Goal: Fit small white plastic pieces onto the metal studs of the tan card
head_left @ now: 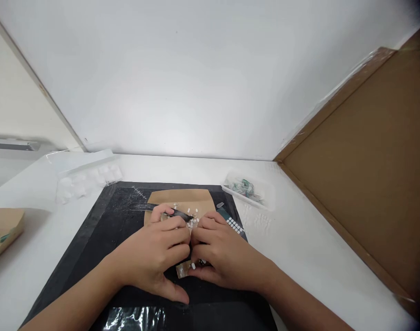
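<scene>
My left hand [158,250] is curled, with its thumb stretched down toward the mat. A slim dark tool with a narrow tip [182,214], perhaps tweezers, is tucked under its raised finger. My right hand [223,250] pinches a small shiny brownish piece [183,270] with a white bit on it; part of it hides under the fingers. The fingertips of both hands meet in the middle. Beyond them lies an open brown paper tray [182,196] with several tiny white pieces in it. Next to my right hand is a dark green card with white rounded stickers [234,224].
A black mat [102,239] covers the white table's middle. At the back right stands a clear plastic tray [247,189] with small bagged items. A clear moulded tray [89,180] sits back left, a brown paper tray [14,218] far left. A cardboard panel [365,174] borders the right.
</scene>
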{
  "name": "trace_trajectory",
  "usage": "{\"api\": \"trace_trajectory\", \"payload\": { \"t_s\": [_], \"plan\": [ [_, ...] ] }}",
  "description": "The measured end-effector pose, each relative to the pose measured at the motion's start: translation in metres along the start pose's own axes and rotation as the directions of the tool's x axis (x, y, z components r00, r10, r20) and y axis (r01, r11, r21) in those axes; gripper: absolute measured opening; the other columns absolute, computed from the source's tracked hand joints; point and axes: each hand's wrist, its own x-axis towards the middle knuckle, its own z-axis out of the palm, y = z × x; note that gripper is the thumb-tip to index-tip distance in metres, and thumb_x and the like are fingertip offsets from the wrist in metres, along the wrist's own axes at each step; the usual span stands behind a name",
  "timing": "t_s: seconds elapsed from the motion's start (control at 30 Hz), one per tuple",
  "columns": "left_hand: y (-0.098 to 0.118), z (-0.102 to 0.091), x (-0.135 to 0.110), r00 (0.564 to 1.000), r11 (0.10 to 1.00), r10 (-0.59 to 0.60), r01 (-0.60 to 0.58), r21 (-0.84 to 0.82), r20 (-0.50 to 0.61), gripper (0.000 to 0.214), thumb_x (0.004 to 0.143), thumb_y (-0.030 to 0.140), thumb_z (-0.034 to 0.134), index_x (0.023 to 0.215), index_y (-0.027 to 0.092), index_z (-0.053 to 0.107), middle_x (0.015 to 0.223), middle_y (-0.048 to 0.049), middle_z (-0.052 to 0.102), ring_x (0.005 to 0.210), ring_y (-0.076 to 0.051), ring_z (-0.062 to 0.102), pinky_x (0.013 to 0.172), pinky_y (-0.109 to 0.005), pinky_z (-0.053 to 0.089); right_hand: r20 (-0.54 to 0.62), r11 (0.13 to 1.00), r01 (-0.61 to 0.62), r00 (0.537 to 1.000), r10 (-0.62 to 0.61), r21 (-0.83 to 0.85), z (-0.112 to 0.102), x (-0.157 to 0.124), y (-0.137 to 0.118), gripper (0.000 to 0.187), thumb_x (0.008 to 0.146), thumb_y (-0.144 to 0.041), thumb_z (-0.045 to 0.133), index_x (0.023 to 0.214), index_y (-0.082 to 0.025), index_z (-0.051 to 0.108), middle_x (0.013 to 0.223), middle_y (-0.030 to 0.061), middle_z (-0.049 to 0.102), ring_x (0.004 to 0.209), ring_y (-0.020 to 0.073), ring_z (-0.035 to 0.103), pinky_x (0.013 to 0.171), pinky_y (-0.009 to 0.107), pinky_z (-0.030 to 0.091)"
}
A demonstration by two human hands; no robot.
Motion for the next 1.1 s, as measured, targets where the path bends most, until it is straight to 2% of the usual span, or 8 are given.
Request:
{"api": "trace_trajectory", "payload": {
  "t_s": [0.13,0.37,0.53,0.73,0.97,1.1],
  "plan": [
    [0.0,0.006,-0.002,1.0,1.0,0.014,-0.014,-0.012,0.018,0.052,0.081,0.066,0.083,0.081,0.019,0.062,0.085,-0.0031,0.066,0.083,-0.023,0.056,0.089,-0.045,0.038,0.011,1.0,-0.014,1.0,0.014,-0.003,0.001,0.0,-0.003,0.019,0.101,-0.039,0.072,0.089,-0.024,0.074,0.096,-0.0007,0.07,0.099,0.0205,0.054,0.102,0.042,0.032],
    [-0.001,0.011,-0.005,0.994,0.998,-0.063,0.062,0.013,0.089,0.045,0.084,0.058,0.083,0.087,0.018,0.062,0.081,-0.0024,0.065,0.083,-0.023,0.055,0.079,-0.04,0.036,-0.03,0.998,-0.043,0.999,0.041,-0.054,0.002,-0.001,-0.007,0.019,0.094,-0.033,0.078,0.082,-0.022,0.067,0.089,-0.0022,0.067,0.091,0.019,0.053,0.088,0.04,0.031],
    [0.001,0.013,-0.004,0.994,0.997,-0.072,0.071,0.02,0.082,0.036,0.089,0.047,0.082,0.087,0.019,0.059,0.08,-0.0014,0.066,0.082,-0.022,0.054,0.078,-0.04,0.036,-0.09,0.996,-0.007,0.996,-0.001,-0.092,0.003,0.0,-0.004,0.018,0.094,-0.029,0.075,0.082,-0.022,0.064,0.086,-0.0024,0.066,0.088,0.0181,0.052,0.086,0.038,0.031],
    [0.003,0.013,-0.004,0.991,0.995,-0.097,0.095,0.029,0.094,0.019,0.095,0.031,0.074,0.089,0.019,0.06,0.081,-0.0015,0.068,0.085,-0.022,0.054,0.081,-0.04,0.038,-0.108,0.996,-0.009,0.994,-0.001,-0.089,0.003,0.001,-0.003,0.02,0.095,-0.028,0.072,0.078,-0.022,0.063,0.084,-0.0016,0.067,0.087,0.0178,0.053,0.084,0.038,0.032],
    [0.005,0.015,-0.004,0.988,0.993,-0.12,0.117,0.034,0.099,0.017,0.098,0.03,0.072,0.091,0.02,0.06,0.081,-0.0022,0.067,0.085,-0.023,0.054,0.079,-0.038,0.039,-0.083,0.997,-0.03,0.996,0.025,-0.064,0.004,0.001,-0.001,0.019,0.093,-0.028,0.073,0.077,-0.022,0.065,0.083,-0.0008,0.067,0.089,0.0188,0.055,0.084,0.038,0.033],
    [0.006,0.016,-0.004,0.988,0.993,-0.12,0.117,0.03,0.101,0.017,0.098,0.03,0.072,0.09,0.02,0.059,0.079,-0.0018,0.065,0.084,-0.023,0.054,0.08,-0.038,0.037,-0.11,1.0,-0.031,0.993,0.031,-0.003,0.0,0.001,-0.003,0.018,0.091,-0.026,0.075,0.076,-0.022,0.065,0.082,-0.0015,0.067,0.087,0.0179,0.057,0.083,0.038,0.033]
  ]
}}
